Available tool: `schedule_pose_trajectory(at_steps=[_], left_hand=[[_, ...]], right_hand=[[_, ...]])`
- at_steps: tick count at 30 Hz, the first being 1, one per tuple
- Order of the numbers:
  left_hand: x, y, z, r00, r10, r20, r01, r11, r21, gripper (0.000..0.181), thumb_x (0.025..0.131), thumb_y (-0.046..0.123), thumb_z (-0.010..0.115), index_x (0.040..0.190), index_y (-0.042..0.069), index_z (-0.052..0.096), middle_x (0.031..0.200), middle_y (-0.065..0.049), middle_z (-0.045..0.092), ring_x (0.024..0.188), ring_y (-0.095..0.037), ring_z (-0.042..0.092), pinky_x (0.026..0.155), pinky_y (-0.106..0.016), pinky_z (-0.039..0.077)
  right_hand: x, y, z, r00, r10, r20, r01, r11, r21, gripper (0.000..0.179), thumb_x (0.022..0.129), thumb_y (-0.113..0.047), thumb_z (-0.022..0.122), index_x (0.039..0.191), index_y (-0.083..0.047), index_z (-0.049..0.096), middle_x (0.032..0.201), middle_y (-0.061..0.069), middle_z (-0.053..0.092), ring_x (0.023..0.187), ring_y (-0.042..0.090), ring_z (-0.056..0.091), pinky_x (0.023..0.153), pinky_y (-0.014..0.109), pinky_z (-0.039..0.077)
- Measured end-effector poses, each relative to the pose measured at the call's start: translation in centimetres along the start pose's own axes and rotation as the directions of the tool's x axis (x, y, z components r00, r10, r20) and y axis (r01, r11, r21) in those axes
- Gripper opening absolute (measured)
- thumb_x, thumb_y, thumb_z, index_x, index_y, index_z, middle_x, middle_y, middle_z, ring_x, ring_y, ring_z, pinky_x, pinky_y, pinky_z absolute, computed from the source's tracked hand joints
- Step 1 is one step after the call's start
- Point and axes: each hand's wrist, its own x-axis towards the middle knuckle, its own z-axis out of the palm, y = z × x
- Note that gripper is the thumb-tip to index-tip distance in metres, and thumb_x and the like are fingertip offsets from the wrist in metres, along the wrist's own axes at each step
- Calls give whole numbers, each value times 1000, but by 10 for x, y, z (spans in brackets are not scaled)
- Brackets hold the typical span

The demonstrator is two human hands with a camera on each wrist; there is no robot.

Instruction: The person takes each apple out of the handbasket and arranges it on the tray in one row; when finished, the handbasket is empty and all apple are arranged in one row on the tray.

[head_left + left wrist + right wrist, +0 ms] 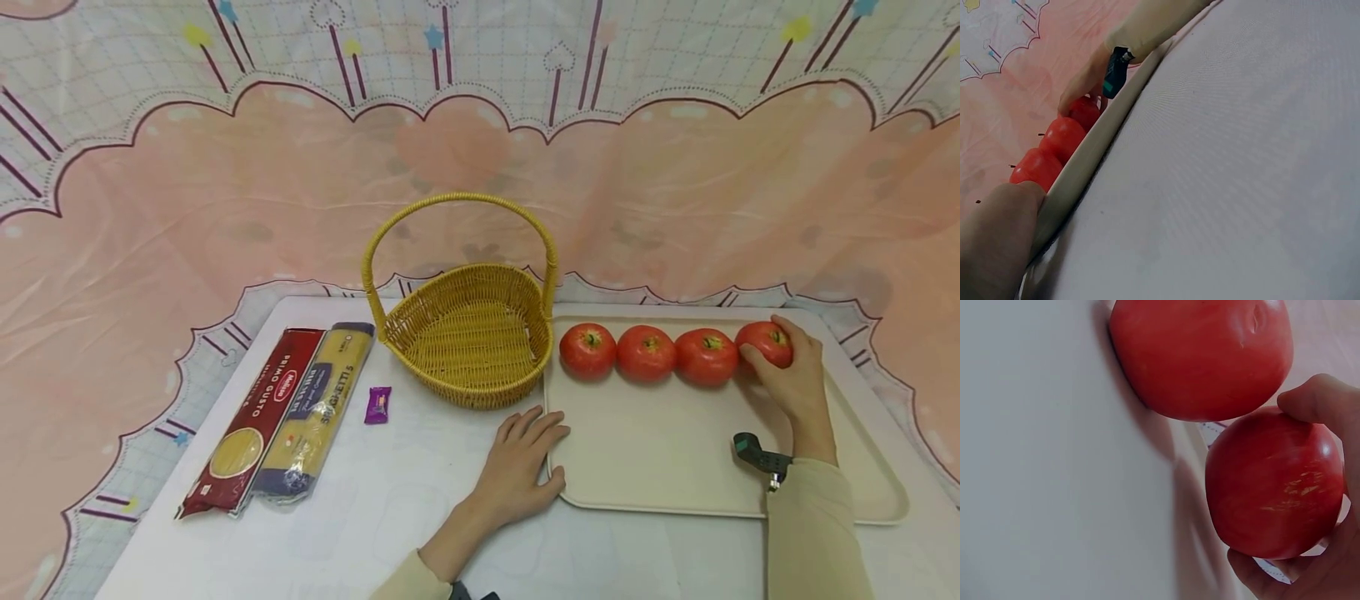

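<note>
At the right end of a row of red apples, my right hand [797, 385] grips the rightmost apple [761, 337]. In the right wrist view, thumb and fingers curl around that apple [1269, 487], close beside the neighbouring apple [1204, 356]. The other apples [646, 353] line the back of a cream tray [660, 454]. My left hand [517, 471] rests with spread fingers at the tray's left edge, its fingertips and thumb at the rim. Nothing is held in it.
A yellow wicker basket [480, 392] with a tall handle stands left of the tray. Farther left lie a red pasta packet [258, 408], a spaghetti packet [318, 417] and a small purple-wrapped sweet [377, 405]. A patterned cloth [480, 175] hangs behind the white table.
</note>
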Motion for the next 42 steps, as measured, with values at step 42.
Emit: schedule_pose_trajectory(at_steps=[42], left_hand=[[2,-21,-6,999,-46,-17,39,961,-272,44,91,25,56,133,14,50,144,-2,45,136,-18,39,113,-39,30]], right_hand=[[0,4,-5,995,-97,-8,97,995,-3,57,98,-28,40,146,0,27,140,41,24,127,57,25,105,69,20]])
